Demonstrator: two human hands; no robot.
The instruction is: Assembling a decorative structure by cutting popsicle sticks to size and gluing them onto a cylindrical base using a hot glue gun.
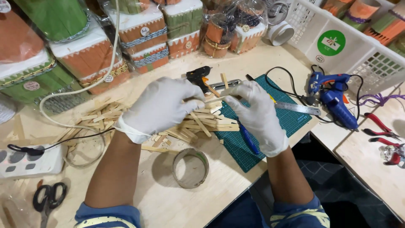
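Both gloved hands pinch one thin wooden stick (219, 100) between them, the left hand (162, 105) at one end, the right hand (257, 112) seemingly at the other. Light, stiff, likely brittle; best held near its ends. Loose sticks (198, 124) lie just below.

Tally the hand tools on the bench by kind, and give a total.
Glue guns: 2, one black, one blue
Pliers: 2, red-handled
Scissors: 1
Steel ruler: 1
Blue pen: 1
Total: 7
Both gloved hands, left and right, hold one wooden stick between them.
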